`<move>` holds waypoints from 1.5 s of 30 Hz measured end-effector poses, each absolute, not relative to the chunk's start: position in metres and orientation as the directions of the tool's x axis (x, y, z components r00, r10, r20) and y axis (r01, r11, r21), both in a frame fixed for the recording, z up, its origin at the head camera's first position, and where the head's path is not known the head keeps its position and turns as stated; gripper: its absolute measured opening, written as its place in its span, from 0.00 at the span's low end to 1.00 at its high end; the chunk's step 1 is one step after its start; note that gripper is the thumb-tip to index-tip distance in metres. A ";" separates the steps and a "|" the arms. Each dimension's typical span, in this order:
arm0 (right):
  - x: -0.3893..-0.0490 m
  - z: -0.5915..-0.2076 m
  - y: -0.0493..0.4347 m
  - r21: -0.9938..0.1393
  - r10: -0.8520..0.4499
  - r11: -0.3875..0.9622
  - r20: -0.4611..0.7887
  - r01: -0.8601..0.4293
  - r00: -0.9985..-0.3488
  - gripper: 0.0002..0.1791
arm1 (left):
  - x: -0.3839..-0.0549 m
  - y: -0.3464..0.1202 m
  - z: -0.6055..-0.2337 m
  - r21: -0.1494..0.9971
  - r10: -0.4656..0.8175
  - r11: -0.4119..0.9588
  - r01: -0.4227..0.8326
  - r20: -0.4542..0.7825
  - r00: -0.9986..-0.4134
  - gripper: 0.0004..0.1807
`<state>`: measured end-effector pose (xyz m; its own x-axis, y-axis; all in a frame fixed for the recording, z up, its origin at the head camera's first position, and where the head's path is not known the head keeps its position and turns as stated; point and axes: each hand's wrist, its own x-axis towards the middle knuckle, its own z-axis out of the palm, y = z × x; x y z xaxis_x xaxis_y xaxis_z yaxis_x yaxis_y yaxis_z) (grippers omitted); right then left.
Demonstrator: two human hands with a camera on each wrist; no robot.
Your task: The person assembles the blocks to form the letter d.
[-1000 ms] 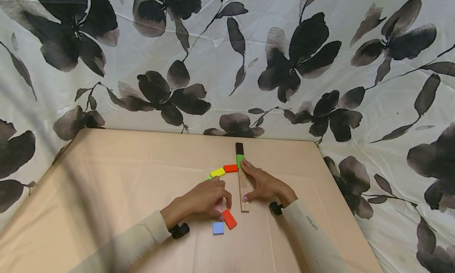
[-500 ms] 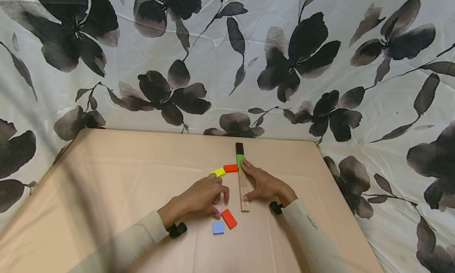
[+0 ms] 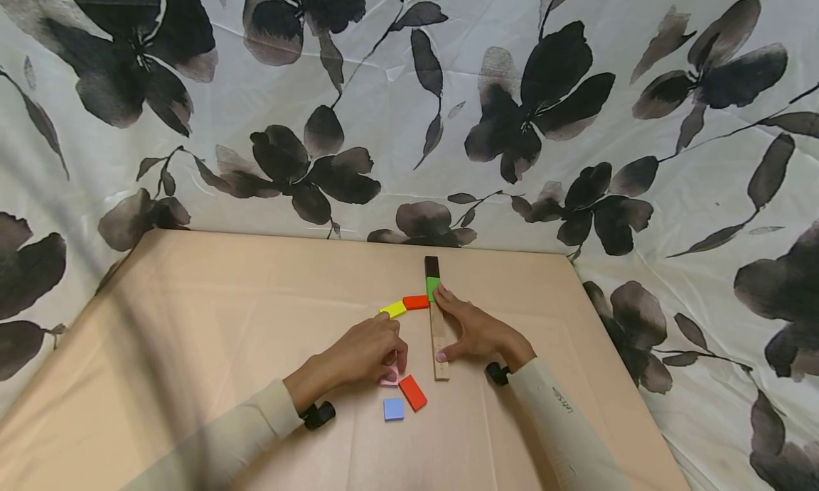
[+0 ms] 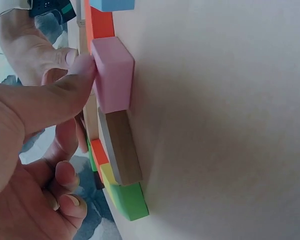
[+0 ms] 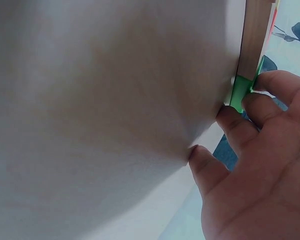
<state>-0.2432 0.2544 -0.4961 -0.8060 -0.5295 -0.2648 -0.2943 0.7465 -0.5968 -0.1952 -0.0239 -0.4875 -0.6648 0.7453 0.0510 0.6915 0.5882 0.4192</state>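
Observation:
My left hand point(image 3: 361, 352) touches a pink block point(image 4: 115, 75) with its thumb tip, the other fingers loosely bent. That block stands in a curved chain with a red block point(image 3: 412, 393), a brown wooden block point(image 4: 124, 147), a green block point(image 4: 132, 202), a yellow block point(image 3: 393, 309) and another red block point(image 3: 416, 303). Along a straight row of a black block point(image 3: 432, 266), a green block point(image 3: 431, 288) and plain wooden pieces point(image 3: 438, 327) lies my right hand point(image 3: 476, 331), fingers spread. Its fingertips touch the green block, its thumb the wood.
A blue block point(image 3: 393, 409) sits just off the chain's near end. All this rests on a beige-covered table point(image 3: 256, 299). Behind and around hangs a white cloth point(image 3: 397, 143) printed with dark flowers.
The left thumb and a bent finger have drawn closer together over the pink block. The left hand has shifted slightly leftward and nearer. My right hand has stayed put.

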 end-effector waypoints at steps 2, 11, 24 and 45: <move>-0.244 -0.496 0.255 -0.595 -0.527 0.749 -0.267 -0.292 -0.807 0.70 | -0.195 -0.024 -0.489 0.416 0.747 0.589 0.693 0.048 -0.663 0.07; -0.247 -0.498 0.256 -0.592 -0.528 0.750 -0.269 -0.295 -0.805 0.70 | -0.191 -0.023 -0.490 0.412 0.764 0.580 0.703 0.025 -0.645 0.14; -0.252 -0.500 0.259 -0.593 -0.543 0.742 -0.260 -0.312 -0.798 0.70 | -0.196 -0.008 -0.495 0.435 0.772 0.561 0.704 0.030 -0.634 0.05; -0.258 -0.497 0.260 -0.593 -0.549 0.740 -0.260 -0.317 -0.795 0.70 | -0.206 -0.006 -0.497 0.424 0.684 0.650 0.631 0.038 -0.729 0.12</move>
<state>-0.2582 0.2596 -0.4975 -0.7945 -0.5488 -0.2599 -0.3174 0.7402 -0.5928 -0.2065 -0.0062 -0.4970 -0.7288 0.6836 0.0377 0.6312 0.6496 0.4237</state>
